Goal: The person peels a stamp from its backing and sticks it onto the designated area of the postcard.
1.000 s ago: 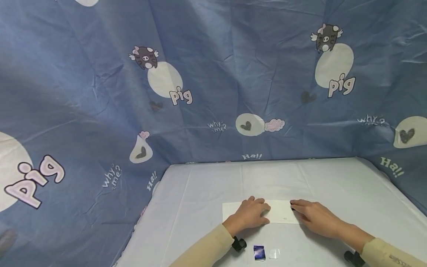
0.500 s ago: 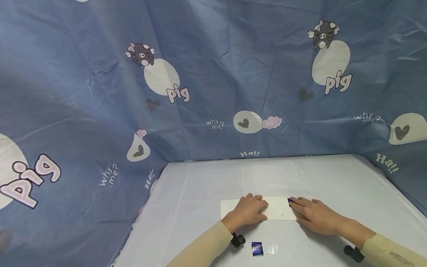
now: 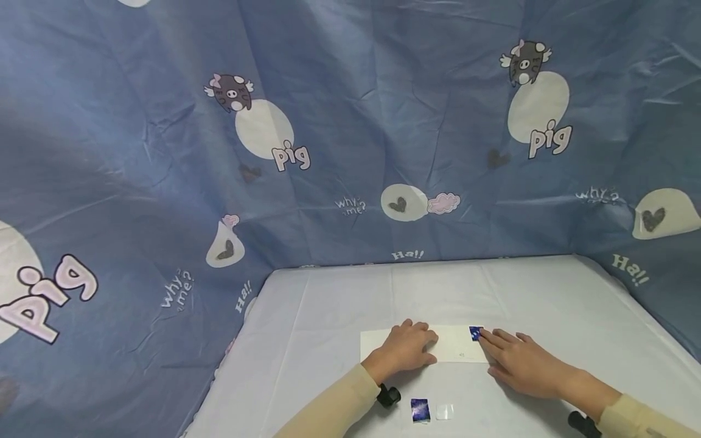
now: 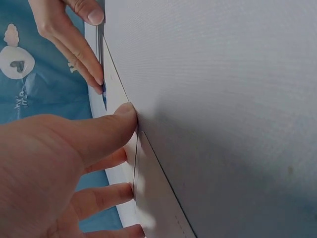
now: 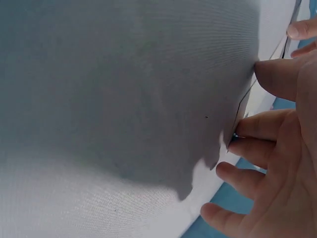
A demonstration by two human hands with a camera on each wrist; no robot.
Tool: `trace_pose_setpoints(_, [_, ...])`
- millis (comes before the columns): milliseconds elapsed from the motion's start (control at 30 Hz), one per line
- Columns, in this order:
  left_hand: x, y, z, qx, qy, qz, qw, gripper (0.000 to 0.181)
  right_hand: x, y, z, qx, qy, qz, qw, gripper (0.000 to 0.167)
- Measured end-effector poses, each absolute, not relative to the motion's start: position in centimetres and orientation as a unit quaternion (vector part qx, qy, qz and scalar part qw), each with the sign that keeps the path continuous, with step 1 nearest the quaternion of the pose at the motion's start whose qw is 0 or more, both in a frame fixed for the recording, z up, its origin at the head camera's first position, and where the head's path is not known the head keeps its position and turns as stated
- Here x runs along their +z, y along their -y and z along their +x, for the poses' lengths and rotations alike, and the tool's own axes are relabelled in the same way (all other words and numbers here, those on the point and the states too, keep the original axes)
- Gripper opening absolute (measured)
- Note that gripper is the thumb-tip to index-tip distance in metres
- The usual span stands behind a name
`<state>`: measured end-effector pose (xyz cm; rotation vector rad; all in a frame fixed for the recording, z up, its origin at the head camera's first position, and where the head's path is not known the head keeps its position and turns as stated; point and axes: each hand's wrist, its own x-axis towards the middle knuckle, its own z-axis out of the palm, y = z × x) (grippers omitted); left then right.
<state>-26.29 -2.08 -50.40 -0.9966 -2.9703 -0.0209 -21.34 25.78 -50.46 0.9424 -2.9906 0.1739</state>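
Observation:
A long cream paper strip [image 3: 453, 345] lies flat on the white table. On its left part rests the left hand [image 3: 406, 348], fingers spread and fingertips touching the paper; the left wrist view shows its thumb [image 4: 126, 111] at the strip's near edge. At the strip's upper right corner is a small blue patterned square [image 3: 474, 333]. Fingertips of the right hand [image 3: 523, 366] touch that square's right side, the fingers nearly straight, and its thumb is at the strip's near edge. In the right wrist view the right hand [image 5: 277, 153] hides most of the square.
Nearer the front of the white table [image 3: 339, 286] lie a dark blue-purple patterned square [image 3: 420, 410] and, beside it on the right, a pale clear square [image 3: 445, 412]. A blue printed curtain [image 3: 328, 121] hangs behind and at the sides.
The right fingers have slid right off part of the blue square, so more of it shows. The left hand stays on the paper. The head view has shifted slightly.

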Motion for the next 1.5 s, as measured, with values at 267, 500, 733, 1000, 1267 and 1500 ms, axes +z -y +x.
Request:
trace_pose_setpoints(267, [-50.4,2.5,-26.5,-0.053,0.953,-0.299,0.002,0.045,-49.7,-25.8,-22.6,0.124,0.944,0.306,0.001,0.049])
trace_pose_setpoints(500, [-50.5,2.5,-26.3,-0.088,0.952,-0.294,-0.011,0.050,-49.3,-25.8,-23.0,0.134,0.935,0.324,0.051,0.042])
trace_pose_setpoints(733, [-49.7,3.3,-25.7,-0.123,0.950,-0.287,-0.002,0.052,-48.5,-24.9,-22.9,0.140,0.927,0.335,0.092,0.042])
trace_pose_setpoints(1000, [-48.3,5.6,-24.4,-0.211,0.933,-0.291,0.025,0.049,-48.8,-23.6,-21.8,0.179,0.926,0.310,0.120,0.043])
trace_pose_setpoints(1267, [-47.7,7.2,-23.1,-0.257,0.924,-0.282,0.034,0.047,-49.7,-22.6,-20.9,0.241,0.924,0.278,0.108,0.042])
trace_pose_setpoints(1500, [-47.5,8.2,-22.1,-0.285,0.919,-0.271,0.032,0.048,-50.1,-21.5,-20.3,0.277,0.919,0.258,0.112,0.045])
